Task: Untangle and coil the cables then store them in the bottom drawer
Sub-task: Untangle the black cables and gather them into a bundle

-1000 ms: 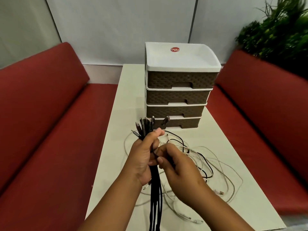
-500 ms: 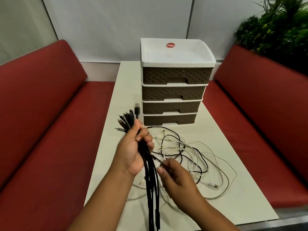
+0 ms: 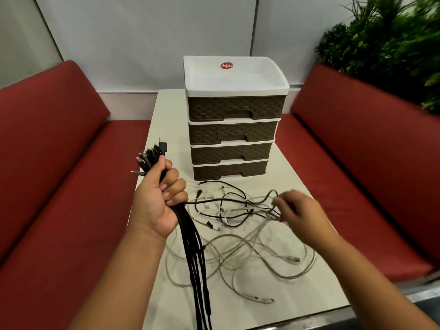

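black cables, gathered into one thick bundle, were clamped in the left hand, whose fingers were curled tight around them just below the plugs. the plugs fanned out above the fist and the long tails hung down past the near edge of the surface, likely so the sorted ends stayed together and clear of the mess. one black strand ran sideways from that fist into the tangle of black and pale cables lying loose on the surface in front of the drawer unit.

the right hand was over the right side of the tangle, its fingers pinching at a raised black loop there; the hand was blurred, so how many strands it held could not be told. it seemed placed to tease that loop free of the pale cables crossing it.

all four drawers looked closed, the bottom drawer included, with the nearest cables just in front of it. judging by this, untangling was under way, coiling had not begun, and nothing was stored yet. a hard pull might tighten the knots.
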